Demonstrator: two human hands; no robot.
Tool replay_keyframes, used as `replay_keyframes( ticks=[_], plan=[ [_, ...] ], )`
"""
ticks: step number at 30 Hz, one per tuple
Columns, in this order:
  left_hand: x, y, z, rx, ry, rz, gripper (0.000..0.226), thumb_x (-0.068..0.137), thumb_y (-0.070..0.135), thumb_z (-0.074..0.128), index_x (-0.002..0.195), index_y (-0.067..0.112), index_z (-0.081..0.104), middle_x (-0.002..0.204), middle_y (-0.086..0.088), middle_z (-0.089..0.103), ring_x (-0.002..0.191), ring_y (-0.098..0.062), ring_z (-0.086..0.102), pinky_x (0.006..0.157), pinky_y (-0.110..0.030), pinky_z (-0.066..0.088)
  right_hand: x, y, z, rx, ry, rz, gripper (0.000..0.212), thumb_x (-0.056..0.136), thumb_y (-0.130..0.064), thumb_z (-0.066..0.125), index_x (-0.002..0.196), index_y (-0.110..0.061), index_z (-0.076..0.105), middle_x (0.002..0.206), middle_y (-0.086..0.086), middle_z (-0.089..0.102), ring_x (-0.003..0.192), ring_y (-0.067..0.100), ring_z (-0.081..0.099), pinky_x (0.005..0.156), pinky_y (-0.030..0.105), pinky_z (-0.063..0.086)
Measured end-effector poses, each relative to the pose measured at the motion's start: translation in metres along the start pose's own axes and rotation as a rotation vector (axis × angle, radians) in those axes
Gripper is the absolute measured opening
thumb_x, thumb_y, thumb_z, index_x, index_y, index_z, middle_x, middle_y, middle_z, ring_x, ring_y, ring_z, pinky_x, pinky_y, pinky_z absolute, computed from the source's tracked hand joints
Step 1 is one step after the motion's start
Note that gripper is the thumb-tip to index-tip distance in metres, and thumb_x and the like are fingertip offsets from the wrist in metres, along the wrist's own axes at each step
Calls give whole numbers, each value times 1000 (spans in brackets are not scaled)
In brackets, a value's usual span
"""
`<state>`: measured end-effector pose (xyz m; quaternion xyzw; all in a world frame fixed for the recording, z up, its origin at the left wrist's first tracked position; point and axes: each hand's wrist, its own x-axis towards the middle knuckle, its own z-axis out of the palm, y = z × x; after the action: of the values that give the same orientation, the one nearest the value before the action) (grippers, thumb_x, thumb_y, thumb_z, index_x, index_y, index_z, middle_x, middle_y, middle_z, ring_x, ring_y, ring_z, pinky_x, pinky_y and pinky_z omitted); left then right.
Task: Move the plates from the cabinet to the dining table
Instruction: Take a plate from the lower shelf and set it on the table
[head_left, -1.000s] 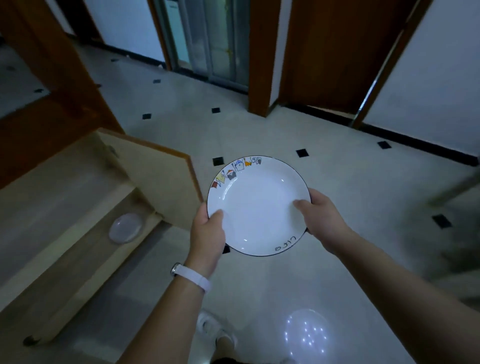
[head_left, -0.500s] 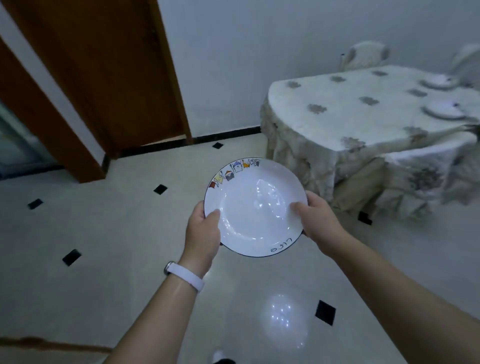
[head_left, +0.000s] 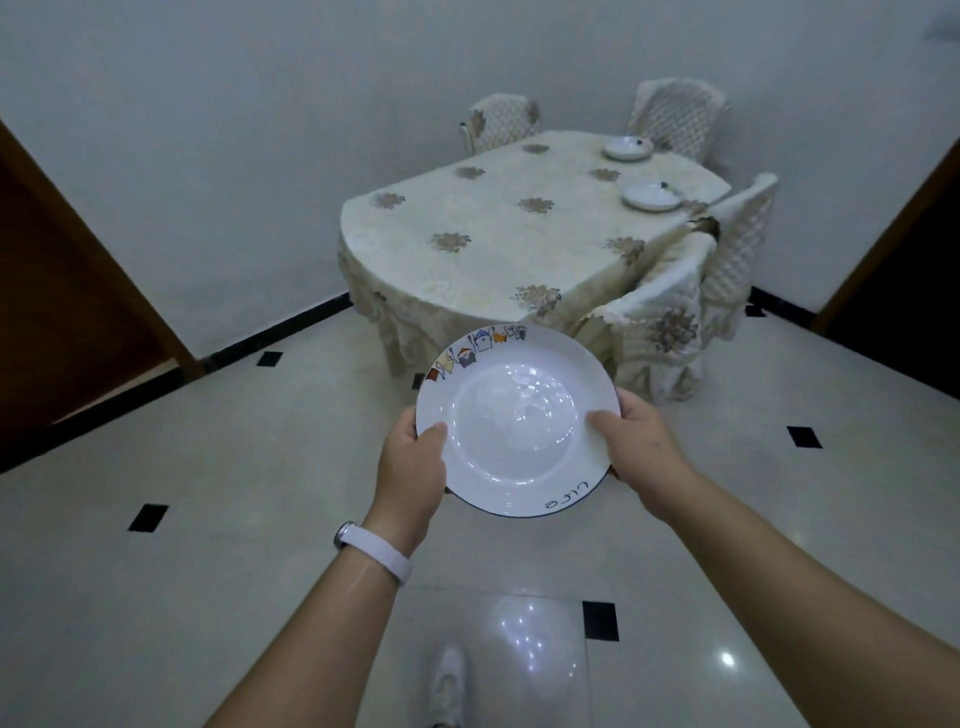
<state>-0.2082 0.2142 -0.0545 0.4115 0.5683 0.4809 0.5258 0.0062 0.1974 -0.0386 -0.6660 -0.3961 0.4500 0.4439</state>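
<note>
From the head view, a white round ceramic plate (head_left: 519, 431) with a thin dark rim, small coloured cartoon figures along its far edge and dark handwriting near its close edge is carried in the air over the pale glossy tiled floor (head_left: 218, 519), in front of the person and short of the table. The left hand (head_left: 410, 473) grips the plate's left edge, thumb laid on the upper face and fingers hidden beneath; the right hand (head_left: 639, 447) grips the right edge the same way. A white wristband (head_left: 374, 553) circles the left wrist, and a white shoe (head_left: 449, 680) shows at the bottom edge. Ahead stands the worktop (head_left: 509, 234), a dining table draped in a cream cloth with brown flower motifs, set against the grey wall. Two more white dishes rest on its far right part: the farther dish (head_left: 627, 148) and the nearer dish (head_left: 652, 196), apart from each other. Cream-covered chairs (head_left: 670, 119) stand around it. A brown wooden door (head_left: 67, 291) is at the left.
</note>
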Motion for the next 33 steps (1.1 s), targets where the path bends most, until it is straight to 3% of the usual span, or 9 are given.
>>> replay_keyframes(
  ticks=[5,10,14,19,24,27,33],
  plan=[
    [73,18,-9,15,-72,-25,29,90,9,47,95,27,70,96,-6,74,85,-28,68,68,-44,57,44,-21,31,36,73,49,26,91,-5,43,93,-19,65,81,5,67,60,18,55,49,21,43],
    [137,32,-4,-7,-154,-7,29,93,6,47,98,25,68,95,0,74,84,-20,68,65,-32,54,85,-38,51,39,163,28,27,89,-4,43,92,-19,66,86,6,71,69,22,61,63,33,49],
    [163,38,16,10,-239,-27,29,92,5,46,97,22,69,86,2,74,73,-17,66,60,-32,51,106,-38,42,36,231,63,25,88,-6,45,91,-19,66,80,5,68,61,19,57,53,26,44],
    [192,40,62,34,-313,-69,27,92,5,47,98,20,68,91,-6,73,72,-21,64,62,-37,50,133,-34,14,74,326,91,25,88,-4,45,93,-17,65,74,3,65,55,16,53,45,21,40],
    [215,48,117,45,-382,-72,29,93,2,45,101,20,67,91,1,74,77,-16,69,58,-29,54,171,-26,-28,87,360,105,23,86,-3,44,91,-12,65,62,2,56,41,12,41,38,19,30],
    [233,50,157,70,-368,-75,31,93,2,45,103,22,67,96,-1,74,84,-20,70,61,-31,55,203,-26,-56,122,351,97,23,87,-1,43,88,-11,64,56,-3,55,35,7,42,35,17,31],
    [266,62,265,110,-328,-34,36,90,1,44,111,17,68,100,-3,74,84,-21,69,61,-32,55,288,-23,-142,121,290,85,26,86,-8,45,90,-20,67,68,-2,62,53,16,50,46,21,37]
  ],
)
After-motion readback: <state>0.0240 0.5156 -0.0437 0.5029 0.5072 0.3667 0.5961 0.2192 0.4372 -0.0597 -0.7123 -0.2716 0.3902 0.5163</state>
